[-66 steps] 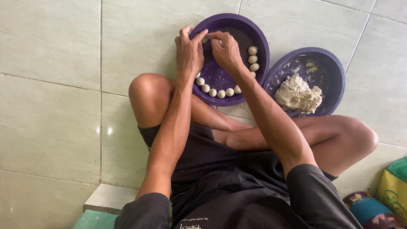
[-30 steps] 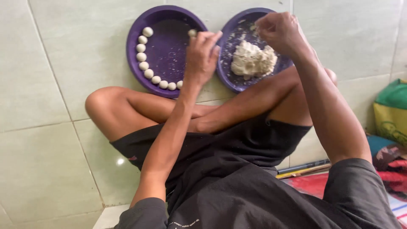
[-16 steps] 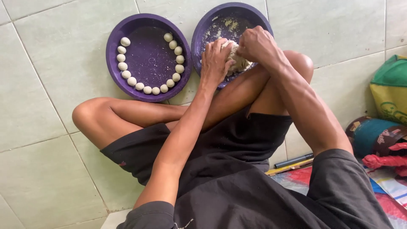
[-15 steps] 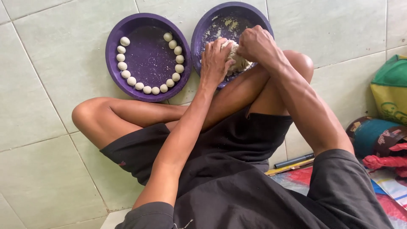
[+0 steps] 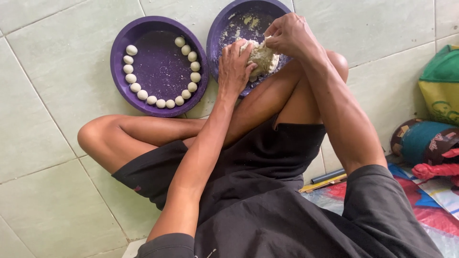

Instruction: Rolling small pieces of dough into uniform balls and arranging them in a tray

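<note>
The person sits cross-legged on the tiled floor [image 5: 43, 124]. Both hands work the pale dough lump [image 5: 264, 56], which sits in the right-hand purple bowl [image 5: 224, 28] beside the raised knee. The left hand [image 5: 235, 64] cups the lump's near side, fingers curled against it; the right hand [image 5: 289, 34] pinches its top edge, fingers clenched on a bit of dough.

Risks, as judged from this position:
- The bowl rests tight against the leg — a hard pull on the sticky dough could tip or slide it.
- A pinched piece could drop onto the floor and pick up dirt.
- The left-hand purple bowl [image 5: 122, 71] holds a ring of small dough balls [image 5: 155, 100] along its rim; they lie close together and could stick to one another, or be knocked by a passing forearm.

Packages nearby, at the right edge: a green and yellow sack [image 5: 442, 86], a rounded teal and brown bundle [image 5: 423, 141] below it, a red wrapped item [image 5: 437, 170], and a printed multicolour mat [image 5: 430, 196]. Their markings are too small to make out.
</note>
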